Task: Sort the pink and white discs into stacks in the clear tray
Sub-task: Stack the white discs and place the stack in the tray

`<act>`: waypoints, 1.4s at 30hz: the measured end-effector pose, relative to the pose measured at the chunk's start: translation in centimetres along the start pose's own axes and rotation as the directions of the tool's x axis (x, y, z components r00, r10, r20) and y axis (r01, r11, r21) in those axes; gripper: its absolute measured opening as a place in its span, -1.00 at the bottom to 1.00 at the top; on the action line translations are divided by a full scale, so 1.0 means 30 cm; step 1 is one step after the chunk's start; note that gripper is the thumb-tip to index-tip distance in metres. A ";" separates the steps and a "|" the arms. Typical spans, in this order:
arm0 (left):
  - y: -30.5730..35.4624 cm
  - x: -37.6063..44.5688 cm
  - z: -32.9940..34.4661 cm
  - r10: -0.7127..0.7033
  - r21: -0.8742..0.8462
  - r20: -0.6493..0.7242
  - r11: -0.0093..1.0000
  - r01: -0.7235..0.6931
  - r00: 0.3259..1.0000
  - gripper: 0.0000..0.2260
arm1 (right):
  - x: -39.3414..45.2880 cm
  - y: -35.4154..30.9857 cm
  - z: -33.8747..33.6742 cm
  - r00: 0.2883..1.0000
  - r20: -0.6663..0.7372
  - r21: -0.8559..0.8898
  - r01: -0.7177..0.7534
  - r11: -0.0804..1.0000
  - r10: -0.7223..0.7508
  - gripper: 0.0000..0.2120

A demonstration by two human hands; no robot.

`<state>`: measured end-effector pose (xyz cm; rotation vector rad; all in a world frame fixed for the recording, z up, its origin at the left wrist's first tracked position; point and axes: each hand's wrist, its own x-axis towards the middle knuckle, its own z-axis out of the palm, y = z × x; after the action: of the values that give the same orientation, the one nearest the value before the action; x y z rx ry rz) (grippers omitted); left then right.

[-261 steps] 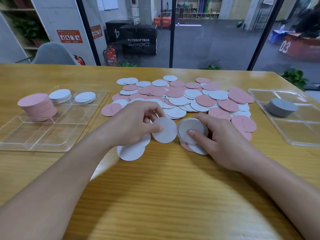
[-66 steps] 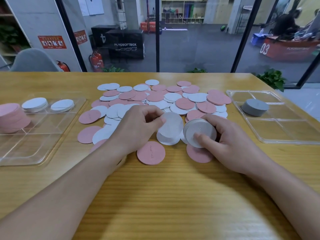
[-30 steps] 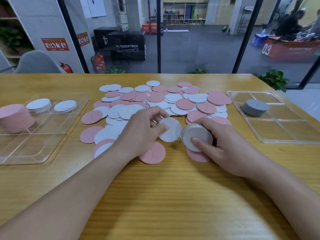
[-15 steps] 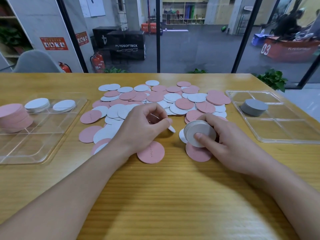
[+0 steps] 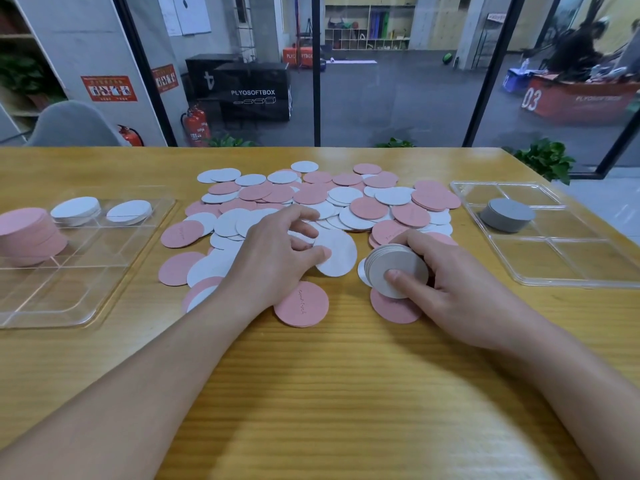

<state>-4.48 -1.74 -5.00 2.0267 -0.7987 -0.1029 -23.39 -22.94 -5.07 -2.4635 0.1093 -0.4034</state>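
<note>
Two white stacks point(image 5: 75, 211), one pink stack point(image 5: 29, 233) — left tray point(image 5: 86, 299).

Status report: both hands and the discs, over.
Left hand pinching one white disc. Right hand gripping a white-disc stack, tilted above the table. Loose pile unsorted; nothing blocks the left tray.

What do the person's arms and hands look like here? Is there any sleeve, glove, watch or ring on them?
Both forearms are bare up to the frame edge: no sleeve shows. The left hand and the right hand have no gloves. No watch, bracelet or ring shows on the visible sides of the wrists and fingers. The nails look short and unpainted.
</note>
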 end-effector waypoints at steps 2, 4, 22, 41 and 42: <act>-0.002 0.004 0.003 0.011 -0.067 -0.007 0.998 -0.011 1.000 -0.76 | 0.000 -0.002 -0.001 1.000 -0.009 0.007 0.003 1.000 -0.003 -0.89; 0.004 -0.001 0.010 0.037 -0.146 0.013 0.989 -0.035 0.999 -0.86 | 0.000 -0.005 -0.002 1.000 -0.021 0.014 0.006 1.000 -0.006 -0.92; 0.009 -0.043 0.071 0.259 0.107 0.438 0.936 -0.336 0.861 -0.52 | -0.002 0.016 0.002 0.999 0.037 -0.060 0.039 0.997 -0.036 -0.95; 0.001 -0.018 0.079 0.092 0.485 0.256 0.849 -0.210 0.962 -0.41 | -0.001 0.013 0.002 0.998 0.041 -0.049 0.043 0.998 -0.041 -0.96; 0.002 -0.018 0.082 0.072 0.501 0.258 0.842 -0.197 0.964 -0.41 | -0.001 0.013 0.002 0.998 0.040 -0.046 0.040 0.998 -0.038 -0.96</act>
<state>-5.85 -3.25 -6.47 2.4924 -1.2203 -0.0390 -23.40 -23.19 -5.36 -2.5220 0.0552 -0.3724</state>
